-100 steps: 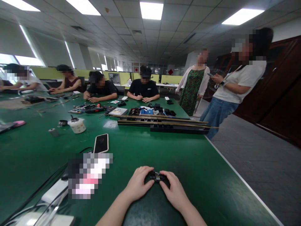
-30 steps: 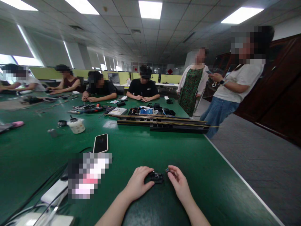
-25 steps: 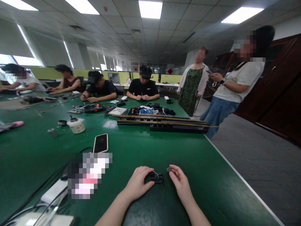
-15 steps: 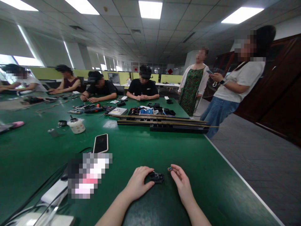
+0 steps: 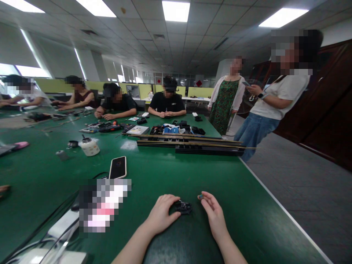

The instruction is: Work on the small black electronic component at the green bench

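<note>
My left hand [image 5: 162,213] rests on the table, thumb and fingers closed around the left end of a small black plastic part [image 5: 184,207]. This part lies on the green tabletop, and some shiny detail shows on its upper side. To the right of it, a little apart, my right hand [image 5: 213,211] pinches a tiny multicoloured piece [image 5: 201,197] between thumb and fingertips. Blue-green shows on that piece, but it is too small to name. My right hand does not touch the black part.
A phone [image 5: 118,168] lies left of my hands, near cables and a white power strip [image 5: 63,222]. Farther off stands a white jar [image 5: 90,147]. Long black rails [image 5: 209,149] with thin rods cross the table ahead. Several people sit or stand around; a hand [image 5: 4,190] shows at the left edge.
The tiny piece has turned slightly in my right fingertips. My left hand and the black part have stayed in place. Another person's hand has come in at the left edge.
</note>
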Tool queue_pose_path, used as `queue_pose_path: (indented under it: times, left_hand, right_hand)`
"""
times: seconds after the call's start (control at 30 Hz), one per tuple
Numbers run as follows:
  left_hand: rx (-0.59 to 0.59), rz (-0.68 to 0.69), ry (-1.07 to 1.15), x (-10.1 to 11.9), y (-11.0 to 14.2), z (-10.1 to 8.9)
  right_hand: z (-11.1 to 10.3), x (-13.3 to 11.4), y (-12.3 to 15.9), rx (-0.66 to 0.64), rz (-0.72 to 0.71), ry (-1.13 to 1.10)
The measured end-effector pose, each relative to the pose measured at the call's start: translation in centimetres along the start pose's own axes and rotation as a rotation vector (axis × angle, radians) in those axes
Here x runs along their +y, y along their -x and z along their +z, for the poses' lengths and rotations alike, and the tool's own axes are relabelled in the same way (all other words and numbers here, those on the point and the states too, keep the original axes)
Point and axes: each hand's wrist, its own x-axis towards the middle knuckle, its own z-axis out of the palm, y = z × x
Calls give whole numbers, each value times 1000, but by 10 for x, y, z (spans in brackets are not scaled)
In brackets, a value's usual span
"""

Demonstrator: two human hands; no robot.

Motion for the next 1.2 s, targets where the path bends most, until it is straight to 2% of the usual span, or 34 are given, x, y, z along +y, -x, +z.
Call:
queue_pose_path:
  times: [0.97,1.2]
  left_hand:
    - [4,0,-27,2,-1,-1]
    - [1,1,-14,1,-1,0]
  right_hand:
    - [5,-5,2,-55,-38,52]
    - [7,2,3,-140,-106,265]
